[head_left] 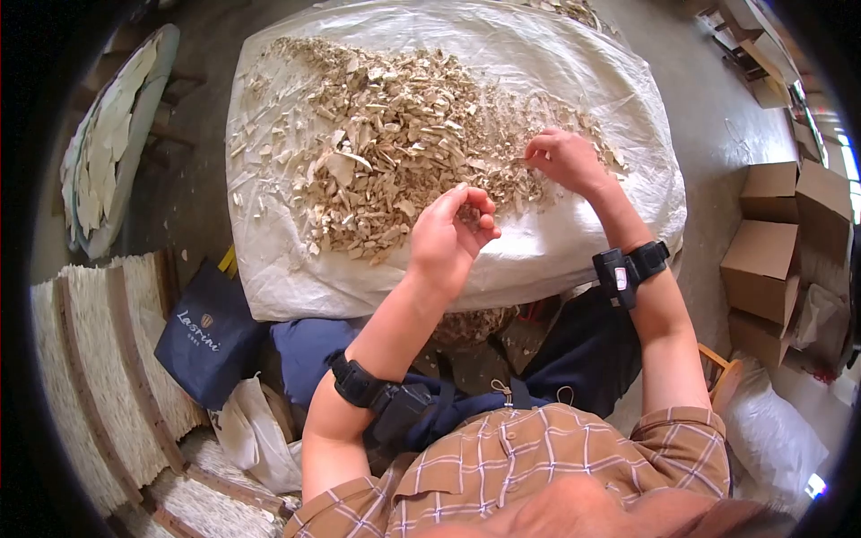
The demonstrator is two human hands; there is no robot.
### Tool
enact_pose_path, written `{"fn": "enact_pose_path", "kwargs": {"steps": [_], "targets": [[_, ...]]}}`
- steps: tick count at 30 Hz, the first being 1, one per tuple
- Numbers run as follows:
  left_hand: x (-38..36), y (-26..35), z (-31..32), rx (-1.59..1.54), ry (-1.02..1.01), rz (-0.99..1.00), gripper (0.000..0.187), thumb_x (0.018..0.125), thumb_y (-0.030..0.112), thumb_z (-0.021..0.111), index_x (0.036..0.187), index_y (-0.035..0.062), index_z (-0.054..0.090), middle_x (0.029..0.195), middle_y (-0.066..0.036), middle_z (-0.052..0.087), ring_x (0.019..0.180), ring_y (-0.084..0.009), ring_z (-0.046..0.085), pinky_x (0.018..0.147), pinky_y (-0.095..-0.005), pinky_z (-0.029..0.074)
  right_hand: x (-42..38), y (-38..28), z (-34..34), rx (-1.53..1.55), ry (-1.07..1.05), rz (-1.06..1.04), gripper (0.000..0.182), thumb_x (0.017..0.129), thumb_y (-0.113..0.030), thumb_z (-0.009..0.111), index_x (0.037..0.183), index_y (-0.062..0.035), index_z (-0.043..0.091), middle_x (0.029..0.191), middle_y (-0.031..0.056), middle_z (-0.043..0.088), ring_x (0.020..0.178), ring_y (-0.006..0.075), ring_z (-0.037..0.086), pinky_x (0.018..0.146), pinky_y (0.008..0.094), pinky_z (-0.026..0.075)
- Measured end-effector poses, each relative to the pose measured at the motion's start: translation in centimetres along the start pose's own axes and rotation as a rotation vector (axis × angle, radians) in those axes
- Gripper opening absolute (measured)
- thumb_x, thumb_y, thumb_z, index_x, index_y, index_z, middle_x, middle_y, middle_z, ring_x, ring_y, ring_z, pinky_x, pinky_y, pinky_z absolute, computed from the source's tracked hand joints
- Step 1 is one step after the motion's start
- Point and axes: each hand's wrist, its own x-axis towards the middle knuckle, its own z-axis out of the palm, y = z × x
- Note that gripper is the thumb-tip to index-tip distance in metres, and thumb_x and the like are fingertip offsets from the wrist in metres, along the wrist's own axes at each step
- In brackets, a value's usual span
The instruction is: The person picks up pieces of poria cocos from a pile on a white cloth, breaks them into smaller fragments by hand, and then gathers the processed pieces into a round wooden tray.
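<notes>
A heap of pale, dried chips and flakes (386,134) lies on a white cloth (538,269) spread over the table. My left hand (451,235) is at the heap's near edge, palm turned up and fingers curled round some small brownish pieces (468,213). To the right, my right hand (567,161) reaches down to the finer crumbs (516,130) beside the heap. Its thumb and fingertips are pinched together, and whatever is between them is too small to make out.
At the left stands a round tray (117,134) of pale sheets, with ridged fibrous panels (117,368) below it. A dark blue bag (213,336) rests by my left knee. Cardboard boxes (760,260) and a white sack (771,430) are at the right.
</notes>
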Motion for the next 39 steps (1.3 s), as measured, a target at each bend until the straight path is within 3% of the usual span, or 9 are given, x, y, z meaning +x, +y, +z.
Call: {"fn": "enact_pose_path", "kwargs": {"steps": [4,6,11,17,25,32,34,36,39], "targets": [[-0.1,0.1,0.3,0.015,0.033,-0.012,0.019,0.089,0.019,0.041,0.081,0.0045,0.051,0.075,-0.006,0.054,0.063,-0.0133,0.049,0.064,-0.0312,0.046,0.2,0.0,0.1,-0.131,0.089,-0.083,0.009,0.073,-0.016,0.057,0.075,-0.0092,0.062,0.076,0.0089,0.060,0.074,0.0234,0.059,0.067,0.0336,0.046],[0.0,0.0,0.1,0.004,0.017,-0.008,0.018,0.088,0.018,0.043,0.081,0.0042,0.051,0.074,-0.005,0.054,0.063,-0.0131,0.049,0.064,-0.0312,0.046,0.2,0.0,-0.4,0.159,0.035,0.112,0.009,0.073,-0.016,0.058,0.076,-0.0089,0.063,0.076,0.0097,0.061,0.071,0.0226,0.059,0.066,0.0322,0.046],[-0.6,-0.1,0.4,0.125,-0.007,-0.025,0.022,0.088,0.013,0.043,0.102,-0.0022,0.052,0.074,-0.003,0.053,0.063,-0.0093,0.049,0.062,-0.0268,0.046,-1.4,-0.4,-1.7,0.733,-0.010,0.278,0.014,0.074,-0.010,0.059,0.081,0.0026,0.062,0.068,0.0030,0.059,0.060,0.0060,0.054,0.054,0.0197,0.043],[-1.5,-0.7,0.2,0.173,-0.016,-0.030,0.028,0.087,0.011,0.042,0.111,-0.0037,0.048,0.070,0.000,0.048,0.061,-0.0078,0.047,0.062,-0.0256,0.045,-3.0,-1.9,-1.5,1.005,0.083,0.305,0.019,0.074,-0.008,0.061,0.090,0.0013,0.062,0.072,0.0026,0.060,0.063,0.0071,0.054,0.058,0.0200,0.045],[-2.6,-1.0,0.0,0.317,-0.030,-0.001,0.029,0.086,0.012,0.047,0.111,-0.0020,0.049,0.066,0.003,0.044,0.058,-0.0065,0.041,0.058,-0.0249,0.042,-5.2,-5.0,-1.9,0.964,0.121,0.238,0.027,0.071,-0.010,0.066,0.095,0.0010,0.061,0.079,0.0053,0.062,0.066,0.0083,0.056,0.061,0.0204,0.046],[-2.4,-2.3,0.9,0.429,0.011,-0.045,0.023,0.085,0.020,0.053,0.100,0.0031,0.055,0.060,0.005,0.045,0.050,-0.0045,0.039,0.049,-0.0228,0.042,-8.2,-7.8,-2.0,0.959,0.150,-0.026,0.014,0.071,-0.004,0.066,0.081,-0.0030,0.056,0.069,-0.0025,0.056,0.062,0.0028,0.051,0.053,0.0166,0.040],[-2.5,-2.7,1.1,0.458,0.021,-0.022,0.017,0.085,0.020,0.053,0.093,0.0056,0.057,0.061,0.005,0.045,0.050,-0.0040,0.039,0.049,-0.0230,0.042,-9.1,-8.7,-2.5,0.721,0.169,-0.103,0.012,0.071,-0.005,0.066,0.078,-0.0035,0.056,0.066,-0.0031,0.055,0.060,0.0022,0.049,0.052,0.0188,0.040],[-2.5,-3.1,1.0,0.497,0.055,-0.039,0.014,0.085,0.021,0.054,0.087,0.0074,0.057,0.060,0.006,0.044,0.050,-0.0038,0.039,0.049,-0.0226,0.042,-9.7,-9.3,-2.5,0.630,0.220,-0.120,0.013,0.068,-0.005,0.067,0.075,-0.0042,0.056,0.064,-0.0005,0.055,0.057,0.0057,0.050,0.051,0.0224,0.040],[-2.1,-3.1,0.7,0.482,-0.013,-0.047,0.012,0.084,0.020,0.055,0.084,0.0080,0.058,0.060,0.006,0.043,0.051,-0.0039,0.039,0.050,-0.0222,0.041,-9.5,-9.6,-2.6,0.447,0.299,-0.180,0.013,0.064,-0.011,0.063,0.068,-0.0048,0.052,0.064,0.0084,0.055,0.059,0.0239,0.056,0.053,0.0317,0.044]]}}
